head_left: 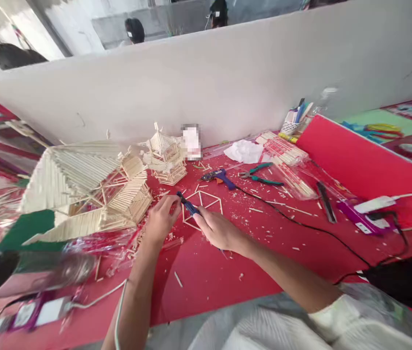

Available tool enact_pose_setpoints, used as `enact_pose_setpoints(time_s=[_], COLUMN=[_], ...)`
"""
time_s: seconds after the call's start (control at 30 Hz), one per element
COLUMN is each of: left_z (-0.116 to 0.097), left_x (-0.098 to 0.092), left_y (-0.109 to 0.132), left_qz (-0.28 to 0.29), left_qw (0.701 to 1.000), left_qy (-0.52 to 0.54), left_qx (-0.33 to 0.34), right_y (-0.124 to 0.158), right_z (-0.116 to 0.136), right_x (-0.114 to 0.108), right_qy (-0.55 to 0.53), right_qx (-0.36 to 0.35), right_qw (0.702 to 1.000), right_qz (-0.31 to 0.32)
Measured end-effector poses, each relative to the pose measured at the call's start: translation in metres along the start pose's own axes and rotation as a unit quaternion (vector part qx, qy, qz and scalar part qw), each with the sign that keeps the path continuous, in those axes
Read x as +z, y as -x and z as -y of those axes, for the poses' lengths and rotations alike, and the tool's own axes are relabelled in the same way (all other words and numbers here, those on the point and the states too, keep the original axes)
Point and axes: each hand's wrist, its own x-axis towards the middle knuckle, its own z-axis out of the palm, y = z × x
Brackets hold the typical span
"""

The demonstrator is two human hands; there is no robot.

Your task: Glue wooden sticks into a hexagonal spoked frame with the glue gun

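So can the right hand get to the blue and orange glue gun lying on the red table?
Probably yes. The glue gun lies in the open just beyond the right hand, with only wood scraps between them. That hand already holds a small blue tool, though.

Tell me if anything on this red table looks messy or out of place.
Yes: cut stick offcuts are scattered across the red table, thickest around the left hand and right hand. The glue gun lies on its side, its cord trailing loosely.
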Motion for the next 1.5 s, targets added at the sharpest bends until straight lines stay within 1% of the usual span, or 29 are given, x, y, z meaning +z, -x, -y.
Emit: enact_pose_setpoints(time_s=[0.17, 0.33, 0.47, 0.53, 0.6, 0.73, 0.8, 0.87, 0.97, 1.07, 1.17, 1.27, 1.4, 1.47, 1.5], left_z=[0.002, 0.004, 0.004, 0.003, 0.001, 0.002, 0.004, 0.004, 0.003, 0.003, 0.003, 0.004, 0.001, -0.001, -0.002], left_x=[0.001, 0.002, 0.005, 0.005, 0.004, 0.006, 0.008, 0.011, 0.013, 0.014, 0.016, 0.02, 0.023, 0.024, 0.024], left_y=[-0.001, 0.001, 0.002, 0.002, 0.002, 0.001, 0.001, 0.0, -0.002, -0.003, -0.001, 0.0, 0.002, 0.002, 0.002], left_qz=[0.005, 0.007, -0.008, -0.013, -0.007, 0.027, 0.05, 0.071, 0.099, 0.12, 0.136, 0.15, 0.16, 0.157, 0.153], left_qw=[1.0, 0.999, 0.998, 0.995, 0.992, 0.983, 0.979, 0.976, 0.976, 0.977, 0.975, 0.972, 0.964, 0.96, 0.958], left_qy=[0.01, 0.023, 0.036, 0.052, 0.075, 0.123, 0.139, 0.155, 0.164, 0.162, 0.159, 0.157, 0.18, 0.198, 0.207], left_qx=[-0.02, -0.04, -0.06, -0.081, -0.104, -0.134, -0.138, -0.135, -0.106, -0.074, -0.074, -0.088, -0.109, -0.117, -0.122], right_y=[-0.002, -0.002, -0.003, -0.003, -0.003, -0.002, -0.001, 0.001, 0.003, 0.004, 0.005, 0.005, 0.006, 0.004, 0.003], right_z=[-0.002, -0.005, -0.007, -0.008, -0.011, -0.019, -0.025, -0.03, -0.035, -0.039, -0.044, -0.048, -0.053, -0.053, -0.052], right_x=[0.002, 0.001, -0.004, -0.01, -0.02, -0.044, -0.055, -0.065, -0.072, -0.071, -0.066, -0.066, -0.072, -0.075, -0.075], right_qy=[0.024, 0.031, 0.056, 0.088, 0.142, 0.259, 0.296, 0.321, 0.355, 0.383, 0.403, 0.418, 0.432, 0.424, 0.408], right_qx=[-0.012, -0.01, -0.003, 0.005, 0.015, 0.065, 0.087, 0.1, 0.13, 0.159, 0.175, 0.187, 0.179, 0.154, 0.128], right_qw=[0.999, 0.999, 0.998, 0.995, 0.988, 0.955, 0.938, 0.927, 0.912, 0.9, 0.89, 0.881, 0.875, 0.884, 0.895], right_qz=[-0.025, -0.027, -0.029, -0.041, -0.067, -0.129, -0.156, -0.167, -0.157, -0.133, -0.119, -0.12, -0.126, -0.126, -0.126])
